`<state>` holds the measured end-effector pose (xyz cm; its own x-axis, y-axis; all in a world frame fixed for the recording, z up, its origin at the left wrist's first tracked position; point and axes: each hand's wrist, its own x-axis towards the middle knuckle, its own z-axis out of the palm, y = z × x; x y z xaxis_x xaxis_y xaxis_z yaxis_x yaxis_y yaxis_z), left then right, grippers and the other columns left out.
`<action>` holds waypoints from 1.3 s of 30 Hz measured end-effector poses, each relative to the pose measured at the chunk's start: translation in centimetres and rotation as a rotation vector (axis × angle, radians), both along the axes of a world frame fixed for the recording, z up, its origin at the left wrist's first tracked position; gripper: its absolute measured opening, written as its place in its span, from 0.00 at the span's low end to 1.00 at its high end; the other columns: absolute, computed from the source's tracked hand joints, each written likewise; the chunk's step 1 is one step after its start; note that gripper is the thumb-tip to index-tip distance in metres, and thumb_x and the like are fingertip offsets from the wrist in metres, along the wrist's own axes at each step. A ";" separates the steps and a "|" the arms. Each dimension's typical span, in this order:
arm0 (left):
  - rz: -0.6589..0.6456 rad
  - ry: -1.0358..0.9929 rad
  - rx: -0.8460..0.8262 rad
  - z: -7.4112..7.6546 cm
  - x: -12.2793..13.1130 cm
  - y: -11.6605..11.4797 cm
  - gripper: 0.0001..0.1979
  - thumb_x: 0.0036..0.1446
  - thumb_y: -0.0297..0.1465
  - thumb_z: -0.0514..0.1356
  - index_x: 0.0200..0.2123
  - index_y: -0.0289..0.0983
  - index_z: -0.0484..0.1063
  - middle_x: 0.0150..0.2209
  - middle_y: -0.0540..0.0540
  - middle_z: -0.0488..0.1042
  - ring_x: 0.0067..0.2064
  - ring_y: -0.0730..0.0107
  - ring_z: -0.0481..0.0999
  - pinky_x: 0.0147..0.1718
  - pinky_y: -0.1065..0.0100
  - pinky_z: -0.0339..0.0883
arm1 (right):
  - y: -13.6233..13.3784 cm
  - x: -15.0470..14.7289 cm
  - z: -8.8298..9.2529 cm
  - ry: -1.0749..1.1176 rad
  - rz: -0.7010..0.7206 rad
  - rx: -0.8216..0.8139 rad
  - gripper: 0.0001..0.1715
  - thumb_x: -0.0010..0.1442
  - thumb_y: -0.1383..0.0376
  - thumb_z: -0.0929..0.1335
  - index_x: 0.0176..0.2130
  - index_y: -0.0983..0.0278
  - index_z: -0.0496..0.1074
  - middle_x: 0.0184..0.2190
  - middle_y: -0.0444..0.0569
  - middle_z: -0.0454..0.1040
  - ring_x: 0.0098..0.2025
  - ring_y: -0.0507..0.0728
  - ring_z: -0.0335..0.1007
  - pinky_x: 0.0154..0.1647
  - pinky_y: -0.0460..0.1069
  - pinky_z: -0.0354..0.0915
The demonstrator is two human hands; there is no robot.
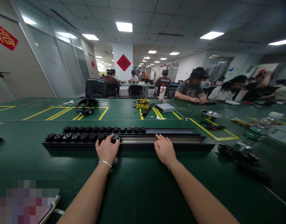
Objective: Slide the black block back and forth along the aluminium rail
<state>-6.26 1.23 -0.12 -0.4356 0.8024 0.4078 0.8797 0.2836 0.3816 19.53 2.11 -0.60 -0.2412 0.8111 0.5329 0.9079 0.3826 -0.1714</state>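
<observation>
Two long black rails point(161, 140) lie side by side across the table, with a silvery channel showing in each. Rows of black knob-like parts point(75, 137) fill the left side of both. My left hand point(107, 149) is at the right end of the front row, thumb and forefinger closed around the last black knob-like part point(116, 137). Farther right, my right hand point(165, 151) rests on the front rail with its fingers stretched out, holding nothing. The back row point(105, 129) reaches farther right than the front one.
Beyond the rails are a black headset point(87, 106), a yellow object with cables point(143, 104) and a grey box point(165, 108). A metal bowl point(210, 114), a water bottle point(257, 130) and black pieces point(241, 158) are at right. Several people sit farther back.
</observation>
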 end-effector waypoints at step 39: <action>-0.030 -0.003 -0.005 0.4 0.3 -0.4 0.22 0.50 0.43 0.50 0.47 0.43 0.68 0.35 0.45 0.76 0.42 0.63 0.71 0.56 0.55 0.41 | 0.0 0.2 -0.1 0.004 -0.006 0.010 0.19 0.60 0.63 0.55 0.32 0.61 0.71 0.52 0.48 0.66 0.56 0.56 0.56 0.56 0.57 0.50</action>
